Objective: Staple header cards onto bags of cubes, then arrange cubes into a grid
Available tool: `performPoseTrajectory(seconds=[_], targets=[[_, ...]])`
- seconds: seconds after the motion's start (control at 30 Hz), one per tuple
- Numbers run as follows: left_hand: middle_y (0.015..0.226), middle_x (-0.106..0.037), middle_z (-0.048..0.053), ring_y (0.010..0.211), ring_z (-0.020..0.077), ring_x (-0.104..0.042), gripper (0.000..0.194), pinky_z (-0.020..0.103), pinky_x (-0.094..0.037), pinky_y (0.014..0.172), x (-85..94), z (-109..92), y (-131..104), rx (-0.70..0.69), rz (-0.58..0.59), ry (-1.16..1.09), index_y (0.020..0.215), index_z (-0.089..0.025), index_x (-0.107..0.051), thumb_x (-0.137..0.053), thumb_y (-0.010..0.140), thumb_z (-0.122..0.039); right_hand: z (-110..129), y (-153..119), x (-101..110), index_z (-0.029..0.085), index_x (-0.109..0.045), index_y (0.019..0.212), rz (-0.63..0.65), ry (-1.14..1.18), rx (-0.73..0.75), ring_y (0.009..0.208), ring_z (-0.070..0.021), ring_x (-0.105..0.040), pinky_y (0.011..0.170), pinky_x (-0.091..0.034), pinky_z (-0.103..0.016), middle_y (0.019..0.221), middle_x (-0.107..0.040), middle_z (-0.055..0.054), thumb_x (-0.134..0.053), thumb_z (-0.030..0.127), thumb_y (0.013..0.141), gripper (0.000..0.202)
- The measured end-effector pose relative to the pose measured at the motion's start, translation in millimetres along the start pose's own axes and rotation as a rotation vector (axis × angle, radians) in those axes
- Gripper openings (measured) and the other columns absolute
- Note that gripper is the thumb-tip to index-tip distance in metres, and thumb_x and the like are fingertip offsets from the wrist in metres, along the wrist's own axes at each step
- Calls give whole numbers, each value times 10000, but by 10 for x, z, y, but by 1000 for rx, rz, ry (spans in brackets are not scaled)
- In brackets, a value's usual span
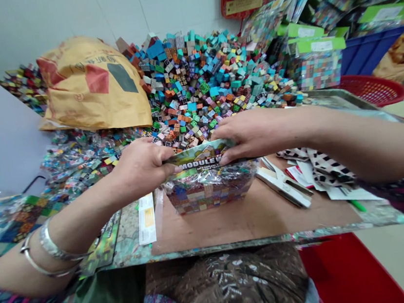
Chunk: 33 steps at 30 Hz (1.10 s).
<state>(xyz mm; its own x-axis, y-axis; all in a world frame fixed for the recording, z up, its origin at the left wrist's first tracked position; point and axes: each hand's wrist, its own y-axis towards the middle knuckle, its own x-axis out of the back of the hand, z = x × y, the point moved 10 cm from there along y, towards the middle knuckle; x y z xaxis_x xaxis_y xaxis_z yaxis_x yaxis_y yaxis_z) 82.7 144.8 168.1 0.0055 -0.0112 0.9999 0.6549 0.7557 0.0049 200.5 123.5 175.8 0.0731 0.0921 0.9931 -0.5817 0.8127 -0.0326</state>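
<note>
Between my two hands stands a clear plastic bag (210, 192) filled with small patterned cubes in rows. A printed header card (203, 158) lettered "MODULE W…" lies folded along the bag's top. My left hand (143, 166) pinches the card's left end, thumb in front and fingers behind. At the card's right end my right hand (231, 135) grips it, with the thumb on the front face and the fingers over the top edge. The bag's lower edge is on or just above the brown board (204, 232). A stapler (283, 185) lies to the right of the bag.
Behind my hands is a large heap of coloured cubes (201, 83). A yellow sack (95, 91) stands at the back left. Finished-looking bags with green headers (319, 61) are stacked at right, near a red basket (371, 89). Patterned cloth (331, 167) and papers lie right.
</note>
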Motion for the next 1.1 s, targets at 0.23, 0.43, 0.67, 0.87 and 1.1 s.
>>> performPoseTrajectory(seconds=[0.23, 0.43, 0.67, 0.87, 1.1], targets=[[538, -433, -21, 609, 147, -431, 291, 297, -276, 646, 16, 33, -22, 26, 7, -12, 533, -202, -510, -599, 773, -341, 336, 300, -114, 196, -683, 846, 25, 92, 62, 587, -121, -431, 554, -253, -281, 690, -596, 3, -647, 305, 815, 118], [550, -524, -45, 568, 115, -459, 189, 272, -278, 582, -102, 198, -116, 144, 99, -245, 627, -197, -602, -612, 749, -342, 288, 311, -112, 207, -721, 832, -76, 31, 15, 548, -114, -340, 541, -208, -276, 645, -580, 2, -635, 294, 780, 134], [456, -444, -51, 522, 110, -418, 300, 287, -254, 568, 22, 219, -170, 184, -38, -214, 502, -211, -501, -643, 726, -351, 304, 322, -95, 219, -740, 891, -85, 38, 47, 567, -126, -389, 542, -210, -278, 685, -625, -11, -630, 308, 785, 177], [573, -592, -42, 564, 118, -511, 202, 260, -353, 557, -114, 403, -244, 203, -73, -529, 657, -211, -650, -724, 662, -399, 259, 350, -117, 217, -745, 891, -66, 79, 45, 581, -129, -414, 551, -227, -276, 694, -634, -16, -655, 320, 779, 178], [928, -778, 21, 850, 206, -707, 298, 348, -563, 855, -621, 627, -461, 407, -237, -1259, 863, -254, -758, -839, 577, -282, 272, 361, -129, 213, -743, 872, -69, 74, 70, 553, -113, -391, 550, -226, -274, 667, -616, -2, -664, 315, 783, 157]])
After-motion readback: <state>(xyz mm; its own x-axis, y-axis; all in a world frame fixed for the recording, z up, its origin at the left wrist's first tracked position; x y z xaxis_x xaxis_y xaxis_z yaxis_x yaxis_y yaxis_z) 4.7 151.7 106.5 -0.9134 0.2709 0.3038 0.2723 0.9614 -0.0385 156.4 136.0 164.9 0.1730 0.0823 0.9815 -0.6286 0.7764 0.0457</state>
